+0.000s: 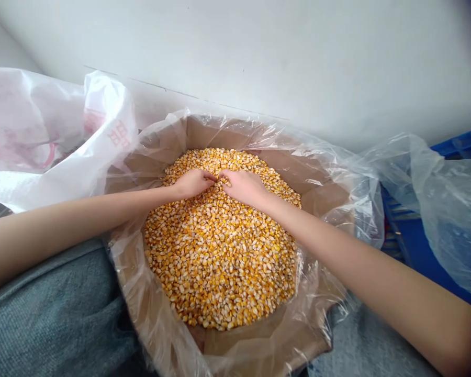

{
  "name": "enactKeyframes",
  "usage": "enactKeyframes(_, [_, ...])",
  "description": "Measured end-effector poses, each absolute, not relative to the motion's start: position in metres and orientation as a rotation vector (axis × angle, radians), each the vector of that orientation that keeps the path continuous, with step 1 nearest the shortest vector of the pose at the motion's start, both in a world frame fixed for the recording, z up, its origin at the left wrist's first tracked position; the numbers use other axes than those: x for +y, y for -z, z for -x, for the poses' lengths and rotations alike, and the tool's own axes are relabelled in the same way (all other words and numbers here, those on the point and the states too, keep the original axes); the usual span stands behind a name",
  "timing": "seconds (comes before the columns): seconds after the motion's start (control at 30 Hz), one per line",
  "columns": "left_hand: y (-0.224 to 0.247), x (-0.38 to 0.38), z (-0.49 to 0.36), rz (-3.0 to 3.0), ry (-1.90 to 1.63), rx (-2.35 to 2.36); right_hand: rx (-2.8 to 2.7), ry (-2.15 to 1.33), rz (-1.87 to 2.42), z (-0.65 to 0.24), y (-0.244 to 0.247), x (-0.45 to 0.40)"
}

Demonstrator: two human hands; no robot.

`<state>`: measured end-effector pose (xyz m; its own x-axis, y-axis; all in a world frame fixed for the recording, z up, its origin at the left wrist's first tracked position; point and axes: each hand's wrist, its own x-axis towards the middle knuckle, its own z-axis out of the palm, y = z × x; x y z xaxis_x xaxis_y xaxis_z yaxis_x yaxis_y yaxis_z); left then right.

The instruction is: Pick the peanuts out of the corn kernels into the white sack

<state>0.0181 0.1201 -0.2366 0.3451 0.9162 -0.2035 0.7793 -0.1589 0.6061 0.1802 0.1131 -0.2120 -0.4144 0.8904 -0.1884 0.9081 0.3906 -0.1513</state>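
Observation:
Yellow and whitish corn kernels [223,256] fill the lower part of a brown cardboard box [322,193] lined with clear plastic. Over the far half of the heap, my left hand [194,183] has its fingers bent and drawn together, pointing right. Facing it closely is my right hand [243,187], its thumb and fingers curled around a few kernels at the fingertips. What my left fingertips hold, if anything, is too small to make out.
White plastic sacking [110,120] with red print lies at the left. Blue plastic crates [419,246] stand at the right, partly under clear plastic film [447,199]. A white wall [259,57] rises behind the box. Denim-clad legs [63,314] flank its near side.

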Motion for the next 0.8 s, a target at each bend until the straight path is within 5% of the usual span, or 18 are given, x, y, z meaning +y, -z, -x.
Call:
enactKeyframes(0.4, [0.248, 0.127, -0.038, -1.895, -0.314, 1.538, 2.534, 0.591, -1.777, -0.18, 0.221, 0.109])
enactKeyframes(0.8, [0.23, 0.125, -0.009, -1.168, -0.529, 1.164, 2.558, 1.428, -1.988, -0.202, 0.228, 0.099])
